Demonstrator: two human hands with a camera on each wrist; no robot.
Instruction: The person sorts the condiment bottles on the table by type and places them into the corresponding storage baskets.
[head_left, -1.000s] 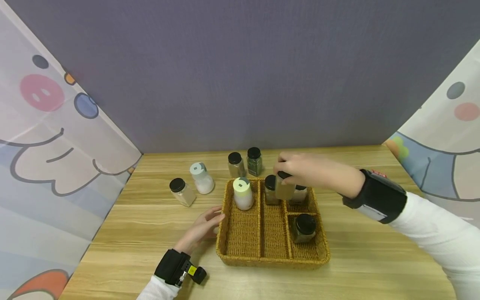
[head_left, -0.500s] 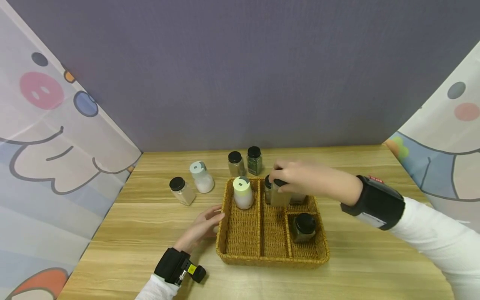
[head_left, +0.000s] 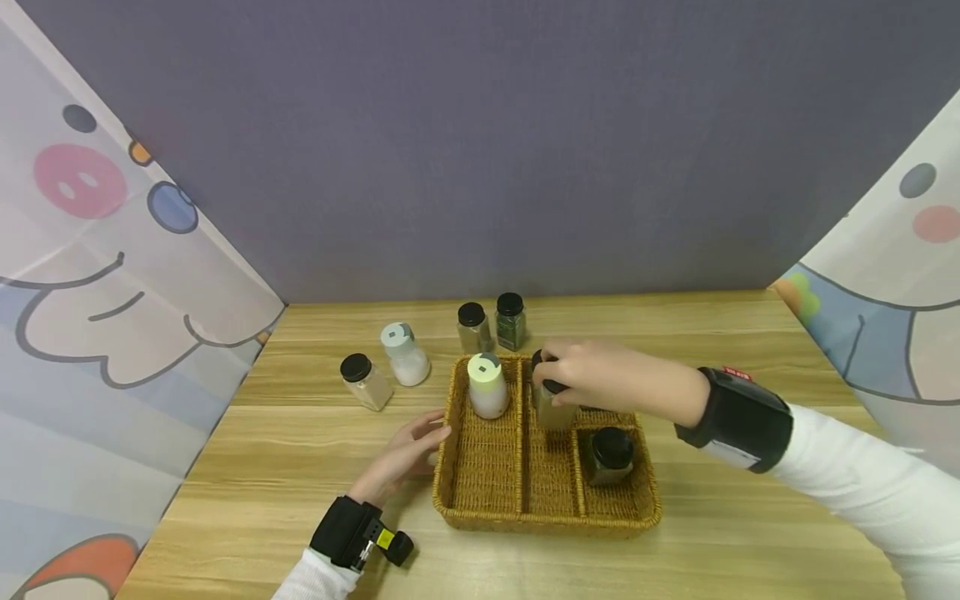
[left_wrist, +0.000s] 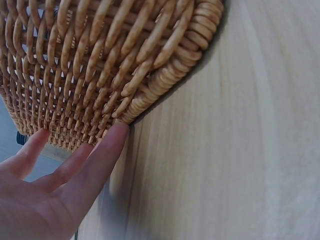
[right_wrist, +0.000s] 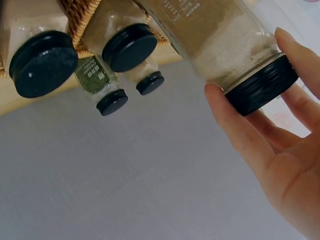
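My right hand (head_left: 600, 375) pinches a spice jar (head_left: 557, 414) near its black lid, low over the basket's middle compartment. Brown powder fills the jar (right_wrist: 215, 35) in the right wrist view, where fingertips and thumb sit on its neck and lid. Another black-lidded jar (right_wrist: 130, 47) is close beside it, mostly hidden by the hand in the head view. My left hand (head_left: 408, 454) rests its extended fingers against the left wall of the wicker basket (head_left: 551, 525); in the left wrist view the fingertips touch the weave (left_wrist: 100, 75) near the tabletop.
In the basket, a white bottle with a pale yellow lid (head_left: 487, 392) fills the left compartment's back, and a dark jar (head_left: 611, 454) the front right one. Outside stand a beige-powder jar (head_left: 366, 383), a white bottle (head_left: 407, 357), a small jar (head_left: 474, 333) and a green-herb jar (head_left: 511, 323).
My right hand has carried the jar left and toward the front, from the right divider to over the middle compartment, and lower. The left hand and basket have stayed in place.
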